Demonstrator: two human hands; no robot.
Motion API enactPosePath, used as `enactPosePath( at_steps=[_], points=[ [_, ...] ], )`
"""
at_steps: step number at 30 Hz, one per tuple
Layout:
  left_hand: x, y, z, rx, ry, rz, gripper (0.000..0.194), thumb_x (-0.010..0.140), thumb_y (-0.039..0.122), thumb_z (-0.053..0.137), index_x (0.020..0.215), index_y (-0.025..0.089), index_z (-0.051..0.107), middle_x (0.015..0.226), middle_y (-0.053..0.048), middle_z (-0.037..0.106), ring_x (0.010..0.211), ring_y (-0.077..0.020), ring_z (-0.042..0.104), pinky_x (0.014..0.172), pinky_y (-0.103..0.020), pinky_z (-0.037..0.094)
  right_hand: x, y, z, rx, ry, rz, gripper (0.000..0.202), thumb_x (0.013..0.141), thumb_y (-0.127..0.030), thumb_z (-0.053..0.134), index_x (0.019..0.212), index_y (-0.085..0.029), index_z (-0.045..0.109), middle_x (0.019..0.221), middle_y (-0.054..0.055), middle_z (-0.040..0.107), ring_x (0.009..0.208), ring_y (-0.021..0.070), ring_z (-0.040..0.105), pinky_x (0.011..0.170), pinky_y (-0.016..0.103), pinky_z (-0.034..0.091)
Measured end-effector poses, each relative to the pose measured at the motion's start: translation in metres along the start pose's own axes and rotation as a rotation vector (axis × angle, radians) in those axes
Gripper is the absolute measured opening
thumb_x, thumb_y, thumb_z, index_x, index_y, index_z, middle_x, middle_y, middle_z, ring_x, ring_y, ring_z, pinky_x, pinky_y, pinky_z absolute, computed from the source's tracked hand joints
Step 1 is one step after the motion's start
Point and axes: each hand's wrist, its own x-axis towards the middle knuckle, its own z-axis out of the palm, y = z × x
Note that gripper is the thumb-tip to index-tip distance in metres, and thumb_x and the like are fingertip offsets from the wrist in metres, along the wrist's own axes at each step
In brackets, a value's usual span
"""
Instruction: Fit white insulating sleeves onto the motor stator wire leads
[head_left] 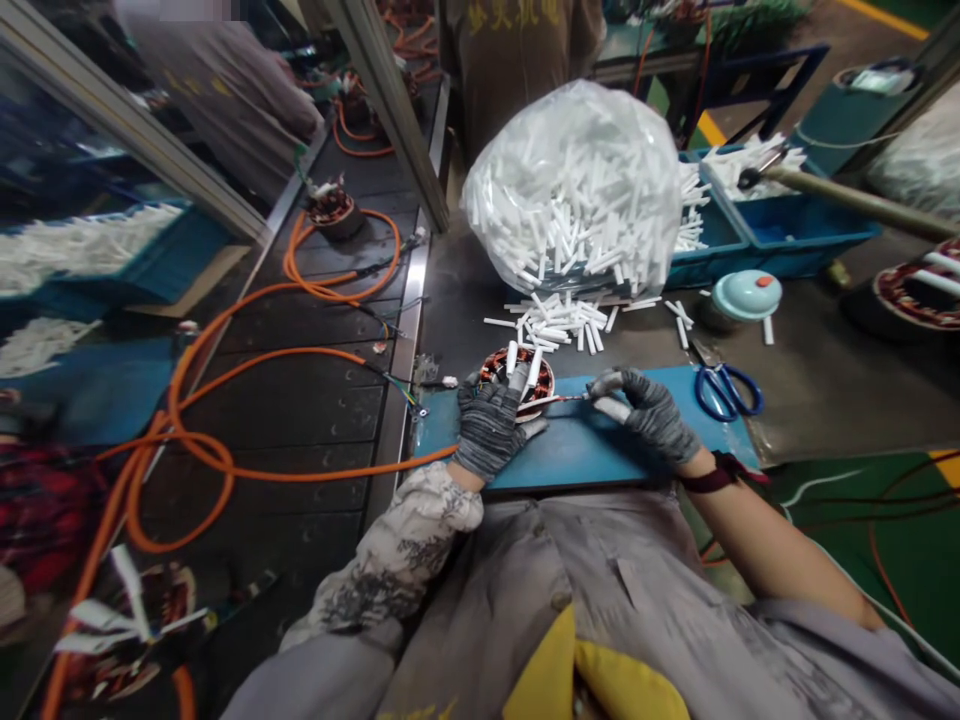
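Nearest the camera we find the worker's grey jacket (600, 560), its front facing the near edge of the blue mat (577, 452), which we take as our landmark. The wound core (547, 380) sits on the mat's left part. The left hand (491, 430) lies over it, thumb apart from the fingers; we cannot tell how firmly it grips. The right hand (589, 396), above the middle of the mat, is pinched narrow on the end of a thin lead (571, 398) drawn out from the core. We judge the work partway: two thick white tubes (535, 367) stand up at the core and one slimmer white sleeve (538, 403) lies along the lead, while the loose tubes (562, 322) beyond the mat remain unfitted. How many leads are bare we cannot tell, since the left hand hides part of the winding. By count, we record one core on the mat, one pair of scissors (726, 390) at its right end, one lidded jar (742, 297) beyond that end, and one clear bag (577, 190) of tubes past the loose pile, which is too jumbled to count. Left of the mat, one further core (337, 220) rests on the dark belt (315, 420).
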Motion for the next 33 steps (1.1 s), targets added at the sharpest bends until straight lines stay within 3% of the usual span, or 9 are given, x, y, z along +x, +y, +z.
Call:
enactPosePath(
  at_steps=[3,9,16,19,23,26,30,33],
  points=[
    [0.0,0.001,-0.001,-0.006,0.008,0.015,0.075,0.084,0.056,0.074,0.147,0.02,0.055,0.136,-0.012,0.068,0.12,-0.0314,0.064,0.117,-0.047,0.03,0.0,-0.002,-0.001,-0.05,-0.022,-0.054,0.015,0.083,-0.039,0.076,0.089,-0.025,0.078,0.093,0.005,0.079,0.089,0.0225,0.073,0.087,0.038,0.058],
    [-0.001,-0.001,-0.001,0.037,-0.017,0.128,0.062,0.085,0.053,0.074,0.142,0.035,0.06,0.139,-0.007,0.066,0.129,-0.0322,0.059,0.116,-0.051,0.032,-0.003,0.003,-0.005,-0.029,-0.023,0.192,0.033,0.074,-0.051,0.082,0.095,-0.026,0.08,0.093,0.006,0.081,0.085,0.0266,0.076,0.08,0.04,0.061],
    [-0.002,-0.001,-0.003,0.038,-0.086,0.123,0.06,0.091,0.053,0.066,0.147,0.038,0.053,0.13,-0.005,0.07,0.122,-0.0281,0.063,0.119,-0.053,0.031,-0.001,0.014,-0.004,-0.019,0.044,0.319,0.047,0.063,-0.062,0.084,0.089,-0.024,0.08,0.091,0.01,0.081,0.083,0.031,0.076,0.078,0.044,0.063],
    [-0.002,-0.001,-0.004,0.031,-0.113,0.137,0.061,0.091,0.055,0.065,0.148,0.04,0.051,0.134,-0.005,0.068,0.124,-0.0287,0.061,0.119,-0.054,0.03,-0.002,0.017,0.001,-0.048,0.034,0.192,0.037,0.069,-0.057,0.082,0.087,-0.025,0.079,0.09,0.008,0.08,0.084,0.0297,0.076,0.08,0.043,0.063],
    [0.0,-0.004,0.0,0.004,-0.083,0.174,0.054,0.093,0.055,0.062,0.144,0.037,0.057,0.146,-0.005,0.061,0.131,-0.0293,0.057,0.121,-0.054,0.031,-0.002,0.018,-0.001,-0.228,-0.037,-0.142,0.013,0.083,-0.044,0.072,0.091,-0.038,0.079,0.089,0.004,0.079,0.08,0.0315,0.076,0.071,0.046,0.064],
    [0.002,-0.003,-0.002,0.009,-0.102,0.204,0.051,0.096,0.054,0.058,0.144,0.036,0.058,0.146,-0.003,0.061,0.133,-0.0287,0.056,0.122,-0.053,0.032,-0.001,0.024,-0.004,-0.442,-0.079,-0.327,0.02,0.087,-0.038,0.066,0.101,-0.042,0.079,0.086,0.004,0.078,0.072,0.0322,0.074,0.062,0.048,0.062],
    [0.005,0.004,-0.016,0.08,-0.144,0.173,0.046,0.099,0.052,0.051,0.143,0.04,0.057,0.154,0.003,0.053,0.143,-0.0234,0.047,0.126,-0.044,0.029,0.003,0.033,-0.008,-0.621,-0.073,-0.454,0.028,0.087,-0.037,0.062,0.108,-0.047,0.078,0.087,0.007,0.078,0.074,0.0357,0.074,0.064,0.052,0.061],
    [0.007,0.005,-0.022,0.1,-0.175,0.157,0.044,0.099,0.054,0.049,0.141,0.042,0.059,0.157,0.005,0.049,0.146,-0.021,0.044,0.126,-0.041,0.029,0.009,0.029,-0.008,-0.639,-0.07,-0.442,0.027,0.086,-0.041,0.062,0.107,-0.048,0.078,0.086,0.009,0.078,0.073,0.0384,0.074,0.063,0.053,0.06]
  ],
)
